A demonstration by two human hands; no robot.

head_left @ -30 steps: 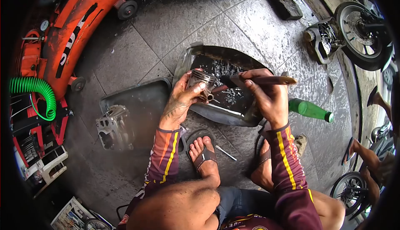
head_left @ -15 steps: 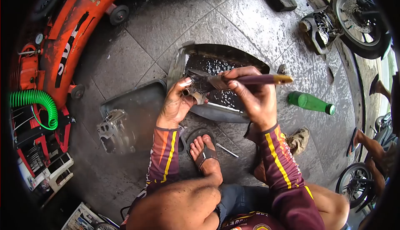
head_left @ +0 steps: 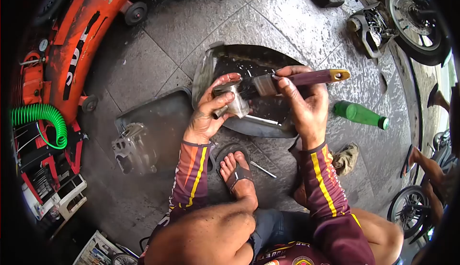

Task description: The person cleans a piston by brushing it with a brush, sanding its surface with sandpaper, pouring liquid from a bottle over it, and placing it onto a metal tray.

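Observation:
My left hand (head_left: 203,116) is closed around a small metal piston (head_left: 238,105), with a short tube-like pin (head_left: 220,113) sticking out at its lower left. In my right hand (head_left: 306,104) is a paintbrush (head_left: 314,77) with a maroon handle and a yellow tip. Its dark bristles are at the upper right of the piston and seem to touch it. Both hands are over a dark pan (head_left: 256,50) with wet, shiny liquid inside.
Left of the pan, a grey tray (head_left: 155,101) holds a metal engine part (head_left: 136,147). A green bottle (head_left: 360,115) and a rag (head_left: 346,159) lie to the right. An orange compressor (head_left: 91,30) stands left, motorcycle wheels (head_left: 414,25) right. Another person's leg (head_left: 426,164) shows at right.
The piston has been turned in my left hand, so more of its bright side shows. My right hand and the brush have shifted right, and the brush has tilted.

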